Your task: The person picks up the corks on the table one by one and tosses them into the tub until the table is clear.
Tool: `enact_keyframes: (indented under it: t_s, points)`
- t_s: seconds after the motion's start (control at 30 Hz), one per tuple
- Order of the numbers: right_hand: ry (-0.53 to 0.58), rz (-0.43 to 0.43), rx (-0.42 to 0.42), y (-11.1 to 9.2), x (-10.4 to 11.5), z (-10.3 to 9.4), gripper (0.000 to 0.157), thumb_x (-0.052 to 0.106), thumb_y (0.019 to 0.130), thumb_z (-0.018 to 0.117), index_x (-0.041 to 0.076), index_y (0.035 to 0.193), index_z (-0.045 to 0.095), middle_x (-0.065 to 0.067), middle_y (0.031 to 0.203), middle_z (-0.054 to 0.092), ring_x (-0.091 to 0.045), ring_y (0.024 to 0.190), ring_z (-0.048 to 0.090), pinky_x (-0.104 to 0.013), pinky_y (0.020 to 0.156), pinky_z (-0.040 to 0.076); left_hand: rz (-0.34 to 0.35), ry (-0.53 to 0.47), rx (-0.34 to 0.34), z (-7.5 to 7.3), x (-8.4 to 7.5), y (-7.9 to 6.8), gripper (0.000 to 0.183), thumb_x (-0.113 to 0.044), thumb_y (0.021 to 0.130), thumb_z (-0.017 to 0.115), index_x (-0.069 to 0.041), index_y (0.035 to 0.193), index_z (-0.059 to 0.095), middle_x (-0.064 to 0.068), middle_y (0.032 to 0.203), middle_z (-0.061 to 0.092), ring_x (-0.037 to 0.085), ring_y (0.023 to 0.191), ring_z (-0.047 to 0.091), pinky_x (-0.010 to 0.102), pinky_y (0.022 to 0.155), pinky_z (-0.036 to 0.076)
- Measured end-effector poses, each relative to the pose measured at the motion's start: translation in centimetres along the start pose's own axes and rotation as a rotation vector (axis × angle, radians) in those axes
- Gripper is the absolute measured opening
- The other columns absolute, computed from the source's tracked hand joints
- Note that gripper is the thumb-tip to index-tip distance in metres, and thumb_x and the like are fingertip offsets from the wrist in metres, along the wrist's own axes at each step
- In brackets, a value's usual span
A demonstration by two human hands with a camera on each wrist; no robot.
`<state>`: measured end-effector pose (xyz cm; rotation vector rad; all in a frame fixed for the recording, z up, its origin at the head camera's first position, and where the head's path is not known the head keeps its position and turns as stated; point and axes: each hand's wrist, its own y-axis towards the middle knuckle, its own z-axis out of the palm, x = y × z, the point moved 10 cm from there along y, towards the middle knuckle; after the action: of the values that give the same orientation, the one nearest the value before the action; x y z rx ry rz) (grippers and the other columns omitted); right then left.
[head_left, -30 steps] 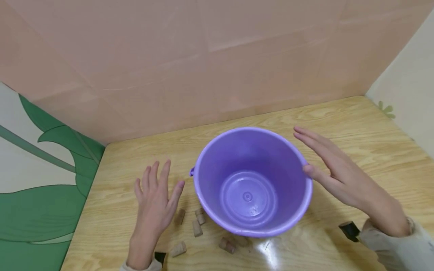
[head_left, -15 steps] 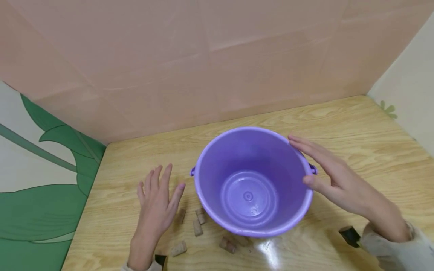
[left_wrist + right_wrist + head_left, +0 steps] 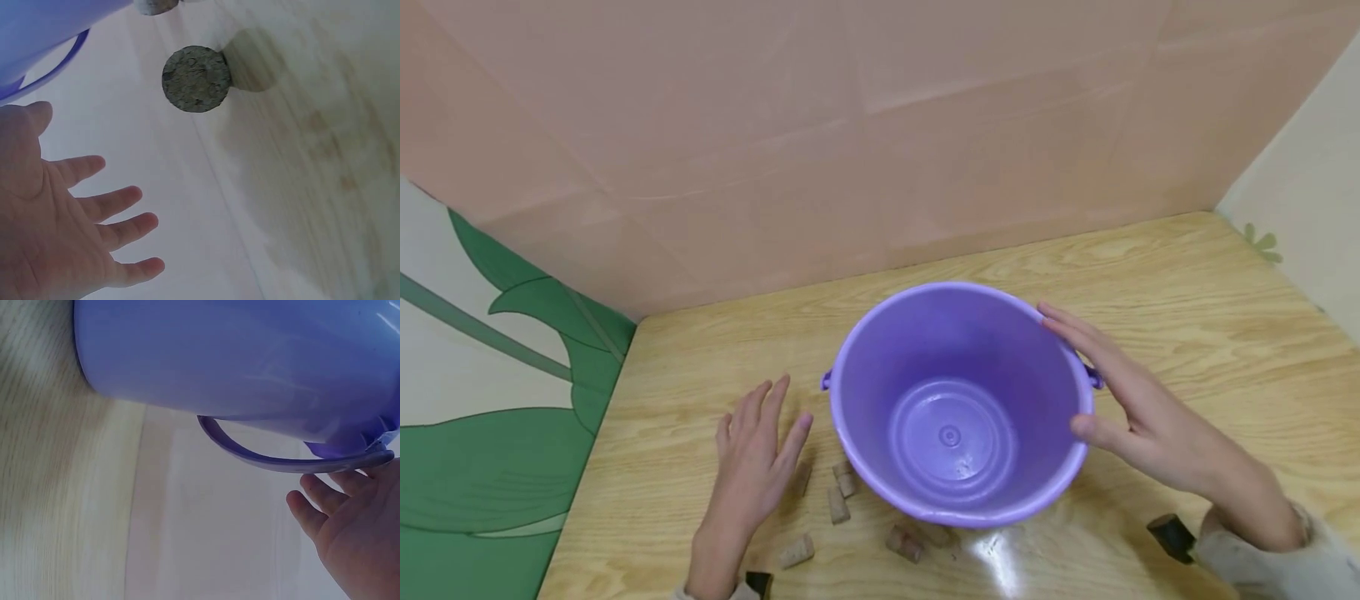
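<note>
A purple bucket (image 3: 951, 333) stands upright on the wooden table, its inside bare down to the ringed base. My right hand (image 3: 1157, 417) is at the bucket's right rim, fingers extended along the outside and thumb tip at the edge. In the right wrist view, those fingers lie beside the bucket's hanging handle (image 3: 269, 462). To the left of the bucket, my left hand (image 3: 752, 467) hovers with spread fingers and holds nothing. Several corks lie between that hand and the bucket, among them one cork (image 3: 838, 505) near the bucket's side and another cork (image 3: 196, 79) seen end-on in the left wrist view.
A pinkish wall covering (image 3: 865, 142) rises behind the table (image 3: 700, 350). Green leaf-patterned panel (image 3: 490, 467) borders the left side, and a pale panel (image 3: 1300, 192) the right. More corks, such as the cork (image 3: 904, 543), lie in front of the bucket.
My right hand has come in closer to the bucket's right rim, its fingertips shifting down and left. The left hand has drifted slightly right and down. The bucket stays almost in place.
</note>
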<state>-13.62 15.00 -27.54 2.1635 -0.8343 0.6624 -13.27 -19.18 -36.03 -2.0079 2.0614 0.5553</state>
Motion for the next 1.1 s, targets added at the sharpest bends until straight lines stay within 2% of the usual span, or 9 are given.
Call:
enact_keyframes:
  t_s: [0.3, 0.57, 0.8, 1.1]
  points:
    - [0.031, 0.0, 0.012, -0.2, -0.1, 0.1, 0.079, 0.024, 0.082, 0.066, 0.0, 0.143, 0.023, -0.014, 0.152, 0.018, -0.021, 0.141, 0.019, -0.007, 0.102, 0.024, 0.001, -0.021, 0.014, 0.9, 0.5, -0.2, 0.061, -0.055, 0.091, 0.036, -0.02, 0.142, 0.032, 0.014, 0.143, 0.035, 0.034, 0.132, 0.03, 0.059, 0.106, 0.018]
    - [0.049, -0.012, 0.007, -0.2, -0.2, 0.2, 0.078, 0.023, 0.082, 0.066, -0.001, 0.142, 0.023, -0.015, 0.152, 0.018, -0.023, 0.141, 0.018, -0.007, 0.102, 0.025, 0.032, -0.069, 0.057, 1.6, 0.8, -0.3, 0.054, -0.047, 0.091, 0.046, -0.022, 0.139, 0.037, 0.01, 0.138, 0.045, 0.031, 0.127, 0.042, 0.056, 0.104, 0.03]
    - [0.058, -0.024, -0.005, -0.2, -0.2, 0.2, 0.078, 0.023, 0.082, 0.066, -0.003, 0.142, 0.024, -0.016, 0.151, 0.019, -0.024, 0.141, 0.017, -0.008, 0.102, 0.026, 0.002, -0.093, 0.137, 2.3, 1.1, -0.5, 0.055, -0.046, 0.089, 0.051, -0.024, 0.138, 0.038, 0.006, 0.138, 0.046, 0.028, 0.127, 0.043, 0.054, 0.103, 0.034]
    - [0.05, -0.012, -0.006, -0.3, -0.5, 0.2, 0.078, 0.024, 0.082, 0.066, -0.002, 0.142, 0.023, -0.015, 0.152, 0.019, -0.023, 0.141, 0.017, -0.007, 0.101, 0.026, -0.046, -0.147, 0.2, 2.9, 1.6, -0.6, 0.058, -0.044, 0.086, 0.057, -0.025, 0.138, 0.039, 0.002, 0.138, 0.046, 0.025, 0.128, 0.043, 0.051, 0.104, 0.035]
